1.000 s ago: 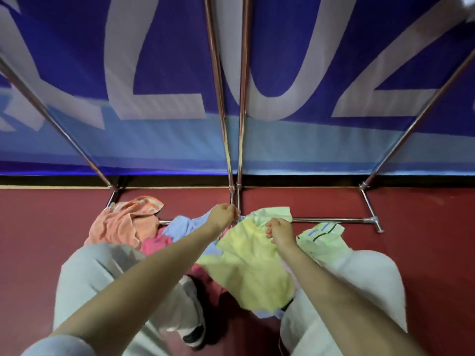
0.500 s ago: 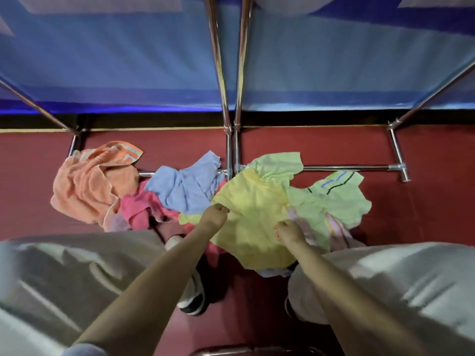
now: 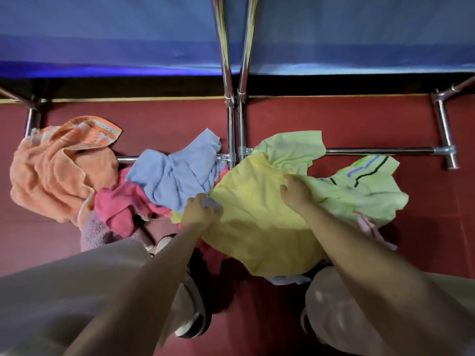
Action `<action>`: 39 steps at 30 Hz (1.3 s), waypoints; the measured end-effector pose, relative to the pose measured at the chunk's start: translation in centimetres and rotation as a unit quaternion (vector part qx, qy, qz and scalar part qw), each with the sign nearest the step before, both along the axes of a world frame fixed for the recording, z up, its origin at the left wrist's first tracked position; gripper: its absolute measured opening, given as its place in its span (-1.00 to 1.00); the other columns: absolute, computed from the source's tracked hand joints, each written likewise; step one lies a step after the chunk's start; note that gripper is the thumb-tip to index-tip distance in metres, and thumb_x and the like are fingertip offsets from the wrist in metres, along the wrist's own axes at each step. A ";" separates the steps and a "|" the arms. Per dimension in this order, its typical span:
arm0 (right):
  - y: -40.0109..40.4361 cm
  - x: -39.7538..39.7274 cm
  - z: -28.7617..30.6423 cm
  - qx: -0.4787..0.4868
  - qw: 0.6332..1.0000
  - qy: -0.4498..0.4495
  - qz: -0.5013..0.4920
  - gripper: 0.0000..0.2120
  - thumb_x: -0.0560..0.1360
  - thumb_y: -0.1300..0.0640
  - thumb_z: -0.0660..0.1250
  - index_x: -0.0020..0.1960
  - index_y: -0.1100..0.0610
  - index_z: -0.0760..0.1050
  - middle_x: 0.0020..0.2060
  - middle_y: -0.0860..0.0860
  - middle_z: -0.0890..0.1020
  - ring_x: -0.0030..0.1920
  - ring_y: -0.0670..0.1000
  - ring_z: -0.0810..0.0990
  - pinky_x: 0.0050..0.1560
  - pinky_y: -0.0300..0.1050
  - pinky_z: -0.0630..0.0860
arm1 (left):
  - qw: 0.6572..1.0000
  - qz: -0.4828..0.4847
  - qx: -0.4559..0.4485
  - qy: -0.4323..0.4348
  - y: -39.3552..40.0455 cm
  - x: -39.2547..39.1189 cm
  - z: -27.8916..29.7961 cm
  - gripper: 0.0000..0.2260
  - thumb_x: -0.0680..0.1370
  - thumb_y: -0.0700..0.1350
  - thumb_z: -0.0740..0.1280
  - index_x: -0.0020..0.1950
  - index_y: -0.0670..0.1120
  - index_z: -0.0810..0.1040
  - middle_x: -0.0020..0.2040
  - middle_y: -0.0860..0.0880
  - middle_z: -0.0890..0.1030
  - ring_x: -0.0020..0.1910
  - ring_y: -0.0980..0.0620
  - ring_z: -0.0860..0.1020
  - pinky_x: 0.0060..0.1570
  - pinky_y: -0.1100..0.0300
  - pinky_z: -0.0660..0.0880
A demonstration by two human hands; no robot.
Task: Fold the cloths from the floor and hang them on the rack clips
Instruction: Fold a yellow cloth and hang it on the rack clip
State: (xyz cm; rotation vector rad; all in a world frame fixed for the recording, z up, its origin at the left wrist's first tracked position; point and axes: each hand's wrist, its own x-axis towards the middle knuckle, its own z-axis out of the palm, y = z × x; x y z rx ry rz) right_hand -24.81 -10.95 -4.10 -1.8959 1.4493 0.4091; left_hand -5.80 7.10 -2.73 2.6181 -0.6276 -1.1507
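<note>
Cloth, yellow [image 3: 259, 222]: on floor pile by rack base [image 3: 380, 151]. L hand [image 3: 199, 210] pinches its left edge w/ blue cloth [image 3: 177, 173]; R hand [image 3: 295, 192] grips top. Risk: blue lifts too, tangled.

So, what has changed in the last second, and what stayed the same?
Both hands came down from beside the rack post toward the floor pile; the left hand and right hand keep gripping the yellow cloth. The orange towel and blue cloth stayed put.
</note>
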 end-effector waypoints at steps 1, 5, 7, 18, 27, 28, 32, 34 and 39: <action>-0.7 0.7 -0.7 -0.008 1.000 0.003 0.009 -0.55 0.59 0.12 0.15 0.45 0.19 0.24 0.36 0.18 0.41 0.35 0.19 0.38 0.26 0.01 0.38 | 1.000 0.010 -0.014 -0.008 -0.1 0.0 -0.4 -0.55 0.57 -0.20 0.19 0.47 -0.12 0.30 0.32 -0.24 0.39 0.25 -0.25 0.46 0.18 0.04 0.37; -3.0 2.3 -3.4 0.019 0.999 0.027 -0.004 -0.51 0.57 0.02 0.19 0.42 0.21 0.24 0.28 0.20 0.46 0.26 0.23 0.44 0.16 0.01 0.42 | 0.999 0.012 -0.024 -0.017 0.3 0.5 -1.9 -0.50 0.54 -0.24 0.19 0.49 -0.09 0.28 0.34 -0.22 0.34 0.23 -0.23 0.47 0.17 0.06 0.38; -3.3 2.0 -3.9 0.027 0.997 0.066 0.018 -0.58 0.58 -0.04 0.17 0.32 0.19 0.36 0.20 0.17 0.53 0.19 0.21 0.49 0.10 -0.04 0.43 | 1.000 0.002 -0.010 -0.025 0.6 0.8 -2.4 -0.57 0.55 -0.23 0.18 0.44 -0.09 0.35 0.30 -0.21 0.37 0.21 -0.24 0.48 0.14 0.03 0.39; 0.0 1.9 3.3 -0.057 0.960 -0.244 -0.122 -0.83 0.59 0.20 0.20 -0.15 0.22 0.45 -0.35 0.07 0.48 -0.27 0.04 0.42 -0.35 -0.30 0.28 | 0.998 0.017 -0.054 -0.025 -3.4 0.7 2.0 -0.70 0.61 -0.14 0.20 0.33 -0.16 0.40 0.21 -0.23 0.41 0.17 -0.26 0.49 0.07 0.01 0.40; 2.0 1.0 19.0 -0.045 0.952 -0.302 0.036 -0.84 0.56 0.24 0.24 -0.13 0.30 0.53 -0.24 0.09 0.55 -0.18 -0.01 0.46 -0.09 -0.10 0.35 | 0.959 -0.111 -0.255 0.061 -8.8 -1.3 17.9 -0.70 0.66 -0.21 0.11 0.34 -0.21 0.48 0.11 -0.31 0.57 0.07 -0.26 0.54 -0.02 0.13 0.45; 2.6 0.6 21.2 -0.049 0.947 -0.315 0.046 -0.85 0.56 0.25 0.25 -0.13 0.27 0.54 -0.26 0.06 0.55 -0.19 -0.04 0.46 -0.09 -0.13 0.34 | 0.953 -0.119 -0.264 0.086 -8.5 -1.9 19.8 -0.71 0.66 -0.22 0.10 0.33 -0.21 0.49 0.01 -0.27 0.58 -0.05 -0.19 0.56 -0.09 0.19 0.46; 5.5 -1.6 29.1 -0.073 0.917 -0.384 0.085 -0.84 0.55 0.31 0.26 -0.17 0.19 0.54 -0.31 -0.10 0.52 -0.28 -0.28 0.46 -0.13 -0.35 0.35 | 0.919 -0.184 -0.317 0.146 -5.4 -4.9 26.4 -0.72 0.65 -0.24 0.09 0.27 -0.15 0.51 0.07 -0.09 0.52 0.01 0.00 0.48 0.10 0.24 0.40; 7.0 -3.2 31.8 -0.087 0.904 -0.411 0.083 -0.87 0.54 0.34 0.26 -0.12 0.29 0.57 -0.24 -0.06 0.57 -0.23 -0.35 0.48 -0.09 -0.43 0.35 | 0.898 -0.202 -0.352 0.173 -2.9 -6.5 28.6 -0.74 0.62 -0.19 0.11 0.21 -0.14 0.53 0.08 -0.02 0.54 0.03 0.09 0.47 0.09 0.31 0.38; 11.1 -7.2 34.1 -0.103 0.894 -0.432 0.064 -0.89 0.54 0.32 0.28 -0.12 0.27 0.56 -0.24 -0.08 0.57 -0.23 -0.34 0.48 -0.10 -0.46 0.34 | 0.878 -0.167 -0.413 0.172 2.6 -10.2 31.0 -0.83 0.56 -0.05 0.19 -0.23 -0.02 0.40 -0.30 0.14 0.40 -0.23 0.14 0.36 -0.11 0.21 0.32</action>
